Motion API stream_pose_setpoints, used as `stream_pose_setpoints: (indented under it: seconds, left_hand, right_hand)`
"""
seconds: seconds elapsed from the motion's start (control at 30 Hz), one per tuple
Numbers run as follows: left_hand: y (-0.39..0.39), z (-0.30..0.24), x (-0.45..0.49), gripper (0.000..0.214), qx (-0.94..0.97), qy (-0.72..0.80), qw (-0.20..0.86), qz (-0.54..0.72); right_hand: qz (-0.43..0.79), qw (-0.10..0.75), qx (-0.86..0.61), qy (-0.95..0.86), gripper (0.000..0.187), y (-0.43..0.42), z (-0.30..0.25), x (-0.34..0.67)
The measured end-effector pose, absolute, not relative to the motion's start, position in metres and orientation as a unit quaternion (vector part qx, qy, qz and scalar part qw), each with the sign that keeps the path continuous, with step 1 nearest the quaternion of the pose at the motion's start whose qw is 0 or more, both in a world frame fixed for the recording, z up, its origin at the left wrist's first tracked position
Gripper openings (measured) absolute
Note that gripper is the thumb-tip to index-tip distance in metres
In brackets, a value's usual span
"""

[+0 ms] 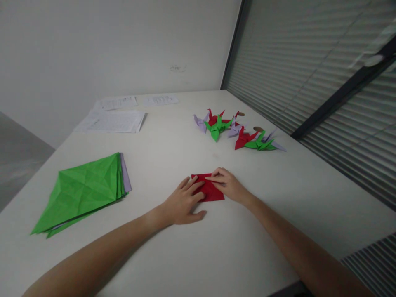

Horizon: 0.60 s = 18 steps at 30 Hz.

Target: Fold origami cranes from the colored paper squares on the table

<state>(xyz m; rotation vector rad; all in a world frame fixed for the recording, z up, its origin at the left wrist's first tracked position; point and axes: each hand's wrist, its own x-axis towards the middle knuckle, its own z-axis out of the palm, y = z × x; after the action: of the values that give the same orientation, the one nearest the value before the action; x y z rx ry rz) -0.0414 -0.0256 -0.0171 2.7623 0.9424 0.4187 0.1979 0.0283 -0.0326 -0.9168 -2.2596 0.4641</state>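
A small folded piece of red origami paper (213, 192) lies flat on the white table in front of me. My left hand (185, 202) rests palm down over its left side, fingers spread and pressing on it, thumb stretched out on the table. At the upper right edge of the paper, my right hand (227, 183) has its fingers close together on the paper, some of them curled. Its fingertips partly cover the top edge, and I cannot see what lies under them.
A stack of creased green paper (89, 181) lies at the left, with a lilac sheet (125, 173) showing. Folded paper cranes in green (218, 127), red (244, 138) and lilac (201, 123) sit at the back right. Printed sheets (116, 121) lie at the back left. Window blinds (293, 62) border the right.
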Motion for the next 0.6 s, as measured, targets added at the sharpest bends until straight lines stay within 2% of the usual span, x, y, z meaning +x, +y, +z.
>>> stream_pose_setpoints:
  seconds: [0.17,0.43,0.53,0.6]
  left_hand:
    - [-0.027,-0.016,-0.04,0.04,0.927,0.328,0.098,0.157]
    - [-0.025,-0.016,-0.041,0.03,0.915,0.33,0.105,0.208]
    - [-0.025,-0.017,-0.041,0.034,0.911,0.344,0.092,0.207]
    - [-0.025,-0.019,-0.04,0.044,0.909,0.36,0.085,0.194]
  right_hand:
    - [0.141,0.271,-0.333,-0.892,0.043,0.025,-0.028,0.197]
    - [0.128,0.21,-0.311,-0.918,0.044,0.016,-0.016,0.191]
    - [0.136,0.204,-0.306,-0.92,0.044,0.013,-0.015,0.188]
    - [0.142,0.202,-0.308,-0.919,0.047,0.012,-0.015,0.187]
